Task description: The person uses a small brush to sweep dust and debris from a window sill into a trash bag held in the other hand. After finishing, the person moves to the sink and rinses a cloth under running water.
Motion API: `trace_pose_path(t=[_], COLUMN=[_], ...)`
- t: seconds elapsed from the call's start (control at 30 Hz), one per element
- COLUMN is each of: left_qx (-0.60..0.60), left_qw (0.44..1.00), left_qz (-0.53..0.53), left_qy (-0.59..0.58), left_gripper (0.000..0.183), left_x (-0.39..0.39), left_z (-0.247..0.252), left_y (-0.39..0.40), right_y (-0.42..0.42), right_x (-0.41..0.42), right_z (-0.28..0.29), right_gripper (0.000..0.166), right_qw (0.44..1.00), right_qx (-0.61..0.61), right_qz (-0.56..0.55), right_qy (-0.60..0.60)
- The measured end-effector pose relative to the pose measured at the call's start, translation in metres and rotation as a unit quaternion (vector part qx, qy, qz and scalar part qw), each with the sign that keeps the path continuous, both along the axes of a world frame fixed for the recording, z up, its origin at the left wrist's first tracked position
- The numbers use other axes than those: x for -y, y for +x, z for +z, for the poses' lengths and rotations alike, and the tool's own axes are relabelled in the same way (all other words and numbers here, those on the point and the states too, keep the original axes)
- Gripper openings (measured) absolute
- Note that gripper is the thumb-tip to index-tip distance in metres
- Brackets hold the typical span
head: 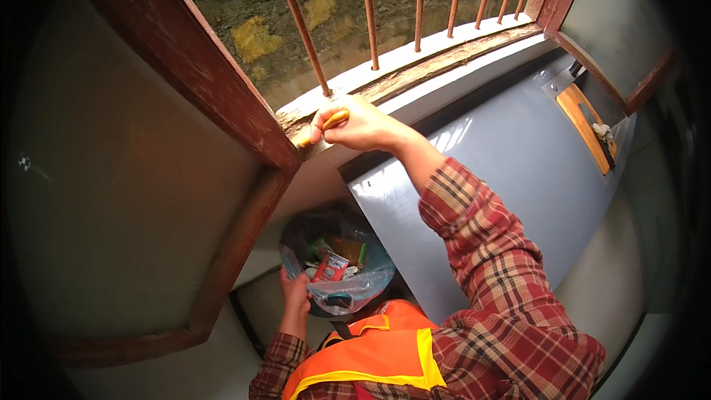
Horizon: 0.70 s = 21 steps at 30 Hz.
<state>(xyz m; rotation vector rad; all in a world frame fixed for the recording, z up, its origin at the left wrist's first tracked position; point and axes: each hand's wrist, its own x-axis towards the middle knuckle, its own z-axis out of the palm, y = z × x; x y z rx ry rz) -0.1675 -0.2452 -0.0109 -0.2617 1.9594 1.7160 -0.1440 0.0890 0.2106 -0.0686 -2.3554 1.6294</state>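
My right hand (pixel 353 125) is at the left corner of the worn window sill, its fingers closed around a small yellow-handled tool (pixel 336 119). The tool's working end is partly hidden by my fingers, so its kind cannot be told. Lower down, my left hand (pixel 295 291) grips the rim of a trash bin (pixel 339 300) lined with a clear plastic bag (pixel 366 283). Inside the bin lie a red packet (pixel 331 267), a green-edged piece of packaging and other scraps.
Rusty bars (pixel 373 16) stand along the sill (pixel 444 64). An open red-framed window sash (pixel 244 94) angles in at the left. Right of the bin is a smooth grey metal surface (pixel 489 178), with a wooden board (pixel 583 122) and a dark-bladed item at its far end.
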Motion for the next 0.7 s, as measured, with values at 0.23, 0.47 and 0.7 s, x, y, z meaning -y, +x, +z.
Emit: trace_pose_path(t=[0.23, 0.47, 0.7], left_qx=[0.004, -0.005, -0.001], left_qw=[1.0, 1.0, 1.0], left_qz=[-0.008, 0.0, -0.003], left_qy=[0.007, -0.007, -0.017], left_gripper=[0.064, 0.061, 0.069], left_x=[-0.007, 0.001, 0.001], left_z=[0.009, -0.001, 0.006], left_y=[0.003, 0.0, -0.001], right_y=[-0.047, -0.041, -0.045], right_x=[-0.024, -0.016, -0.013], right_z=[-0.009, 0.006, 0.008], right_gripper=[0.011, 0.017, 0.019], right_qw=[0.966, 0.961, 0.97], right_qx=[-0.111, -0.009, 0.083], right_qz=[-0.152, -0.165, -0.148], right_qy=[-0.175, -0.222, -0.177])
